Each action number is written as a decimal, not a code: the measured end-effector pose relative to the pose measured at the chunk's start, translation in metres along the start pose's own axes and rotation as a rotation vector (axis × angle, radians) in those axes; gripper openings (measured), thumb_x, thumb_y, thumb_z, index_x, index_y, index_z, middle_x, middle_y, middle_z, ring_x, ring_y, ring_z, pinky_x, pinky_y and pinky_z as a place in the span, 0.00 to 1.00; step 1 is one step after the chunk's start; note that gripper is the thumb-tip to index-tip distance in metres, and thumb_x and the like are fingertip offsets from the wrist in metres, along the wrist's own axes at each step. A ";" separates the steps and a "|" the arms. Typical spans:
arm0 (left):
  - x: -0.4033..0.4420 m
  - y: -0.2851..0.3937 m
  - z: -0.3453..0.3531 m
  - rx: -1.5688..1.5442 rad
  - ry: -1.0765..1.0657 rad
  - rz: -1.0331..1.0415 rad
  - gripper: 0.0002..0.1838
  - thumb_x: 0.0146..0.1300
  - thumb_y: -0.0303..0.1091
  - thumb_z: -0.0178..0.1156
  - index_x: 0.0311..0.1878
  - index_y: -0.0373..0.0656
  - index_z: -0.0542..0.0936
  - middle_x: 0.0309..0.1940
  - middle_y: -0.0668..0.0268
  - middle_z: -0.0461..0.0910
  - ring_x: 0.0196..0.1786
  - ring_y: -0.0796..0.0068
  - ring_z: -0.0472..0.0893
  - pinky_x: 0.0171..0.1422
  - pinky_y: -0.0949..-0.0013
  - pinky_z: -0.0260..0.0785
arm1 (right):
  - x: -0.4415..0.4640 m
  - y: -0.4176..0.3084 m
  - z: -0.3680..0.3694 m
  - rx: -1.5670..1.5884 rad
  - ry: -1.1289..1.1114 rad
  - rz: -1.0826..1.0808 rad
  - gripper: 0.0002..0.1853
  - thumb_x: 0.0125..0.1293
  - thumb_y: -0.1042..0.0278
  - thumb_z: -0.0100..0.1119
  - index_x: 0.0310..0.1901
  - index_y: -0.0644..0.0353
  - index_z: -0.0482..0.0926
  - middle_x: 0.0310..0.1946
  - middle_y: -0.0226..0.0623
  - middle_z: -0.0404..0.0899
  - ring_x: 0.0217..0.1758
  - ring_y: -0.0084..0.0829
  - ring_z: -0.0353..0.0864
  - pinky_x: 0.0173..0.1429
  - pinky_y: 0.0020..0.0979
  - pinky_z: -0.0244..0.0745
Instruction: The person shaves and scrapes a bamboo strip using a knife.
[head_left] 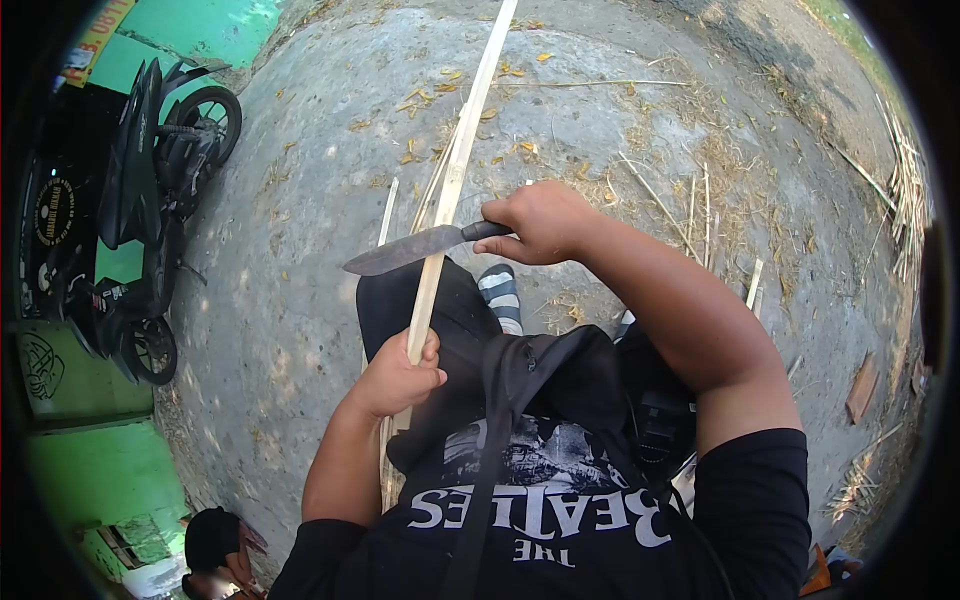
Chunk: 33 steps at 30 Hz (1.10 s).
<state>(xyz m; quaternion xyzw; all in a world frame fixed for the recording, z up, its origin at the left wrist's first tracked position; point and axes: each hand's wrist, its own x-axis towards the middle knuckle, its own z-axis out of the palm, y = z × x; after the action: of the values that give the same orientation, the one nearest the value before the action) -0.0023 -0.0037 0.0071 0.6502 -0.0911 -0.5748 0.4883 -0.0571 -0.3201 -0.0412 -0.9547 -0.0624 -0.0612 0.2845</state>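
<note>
A long pale bamboo strip runs from my lap up past the top of the view. My left hand is wrapped round its lower part. My right hand grips the dark handle of a knife, whose broad grey blade points left and lies across the strip, above my left hand. More thin strips lie beside and under the held one, near my covered knee. The lower end of the held strip is partly hidden by my left hand and clothing.
A black motorcycle stands at the left by a green wall. Another person is at the lower left. Bamboo sticks are heaped at the far right. Leaves and scraps litter the concrete ground; my sandalled foot rests there.
</note>
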 end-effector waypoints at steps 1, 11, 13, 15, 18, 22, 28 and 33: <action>0.000 -0.002 0.000 -0.001 -0.001 0.012 0.17 0.61 0.14 0.62 0.39 0.48 0.66 0.25 0.77 0.67 0.22 0.88 0.67 0.25 0.76 0.60 | -0.002 -0.002 -0.003 -0.007 -0.001 -0.006 0.25 0.72 0.34 0.60 0.38 0.52 0.80 0.22 0.47 0.80 0.31 0.58 0.84 0.36 0.56 0.76; 0.001 -0.012 0.005 0.028 0.119 0.073 0.18 0.62 0.13 0.60 0.42 0.47 0.65 0.24 0.77 0.66 0.22 0.88 0.67 0.24 0.75 0.61 | -0.003 0.015 -0.012 -0.019 -0.047 0.117 0.26 0.73 0.36 0.60 0.39 0.55 0.81 0.23 0.49 0.81 0.33 0.58 0.84 0.39 0.56 0.77; 0.002 -0.011 0.006 -0.001 0.103 0.080 0.18 0.62 0.13 0.60 0.42 0.47 0.65 0.24 0.77 0.66 0.22 0.88 0.67 0.24 0.75 0.61 | -0.008 -0.014 -0.006 -0.017 -0.099 0.022 0.26 0.72 0.35 0.60 0.38 0.54 0.81 0.23 0.48 0.81 0.33 0.59 0.84 0.39 0.56 0.77; 0.000 -0.011 0.007 0.004 0.087 0.095 0.18 0.62 0.13 0.60 0.42 0.47 0.65 0.24 0.78 0.66 0.22 0.88 0.67 0.24 0.75 0.61 | -0.006 -0.029 0.001 0.011 -0.105 -0.067 0.26 0.72 0.34 0.60 0.38 0.54 0.81 0.23 0.47 0.81 0.33 0.59 0.84 0.38 0.55 0.77; -0.005 0.005 0.010 0.064 0.046 0.128 0.18 0.63 0.13 0.59 0.43 0.48 0.65 0.24 0.77 0.65 0.22 0.88 0.67 0.24 0.76 0.60 | 0.000 0.003 -0.018 -0.007 0.006 -0.028 0.25 0.71 0.35 0.62 0.38 0.54 0.80 0.21 0.46 0.79 0.30 0.57 0.83 0.35 0.54 0.75; 0.006 0.023 0.020 -0.030 0.038 0.105 0.18 0.63 0.13 0.58 0.43 0.48 0.64 0.25 0.77 0.65 0.22 0.89 0.64 0.24 0.76 0.58 | 0.000 0.011 -0.024 -0.004 0.013 0.073 0.27 0.73 0.34 0.59 0.40 0.55 0.81 0.22 0.46 0.80 0.32 0.56 0.84 0.37 0.55 0.76; 0.022 0.029 0.030 -0.064 0.009 0.181 0.18 0.63 0.13 0.59 0.43 0.49 0.64 0.24 0.77 0.65 0.21 0.89 0.63 0.24 0.76 0.58 | -0.008 -0.001 -0.031 -0.010 0.020 0.045 0.27 0.73 0.34 0.60 0.39 0.55 0.80 0.23 0.46 0.81 0.34 0.57 0.85 0.39 0.56 0.77; 0.018 0.038 0.027 0.050 0.043 0.194 0.19 0.62 0.13 0.60 0.42 0.49 0.64 0.24 0.77 0.65 0.22 0.88 0.64 0.24 0.75 0.60 | -0.005 0.019 -0.039 0.038 0.123 0.087 0.24 0.72 0.39 0.64 0.37 0.55 0.78 0.22 0.47 0.79 0.31 0.58 0.83 0.36 0.55 0.74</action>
<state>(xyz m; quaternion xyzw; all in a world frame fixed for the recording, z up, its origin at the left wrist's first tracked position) -0.0019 -0.0499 0.0270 0.6624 -0.1574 -0.5085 0.5270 -0.0618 -0.3577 -0.0201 -0.9453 -0.0045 -0.1062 0.3085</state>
